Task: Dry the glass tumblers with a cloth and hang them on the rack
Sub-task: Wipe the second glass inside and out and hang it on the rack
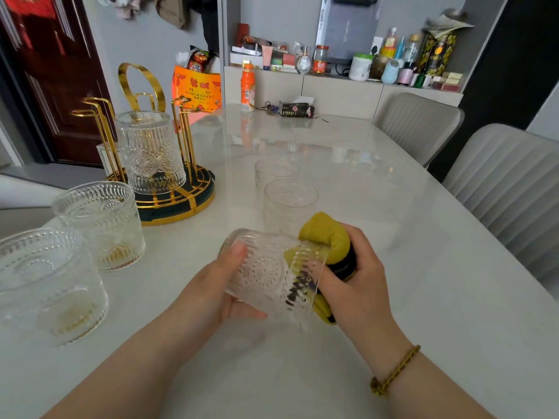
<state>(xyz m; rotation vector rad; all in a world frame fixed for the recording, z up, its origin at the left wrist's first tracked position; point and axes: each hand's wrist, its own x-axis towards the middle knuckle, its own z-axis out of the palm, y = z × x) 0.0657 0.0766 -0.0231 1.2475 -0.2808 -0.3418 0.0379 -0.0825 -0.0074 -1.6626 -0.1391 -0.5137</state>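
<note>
Over table (393, 207), tumbler (266, 273) lies sideways, mouth right.

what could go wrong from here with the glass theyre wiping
1. The tumbler lies on its side above the table, gripped by the left hand alone while the right hand pushes the cloth into its mouth. A hard twist could slip it loose onto the table.
2. An upright tumbler stands just beyond the cloth. A forward push might knock it over.
</note>
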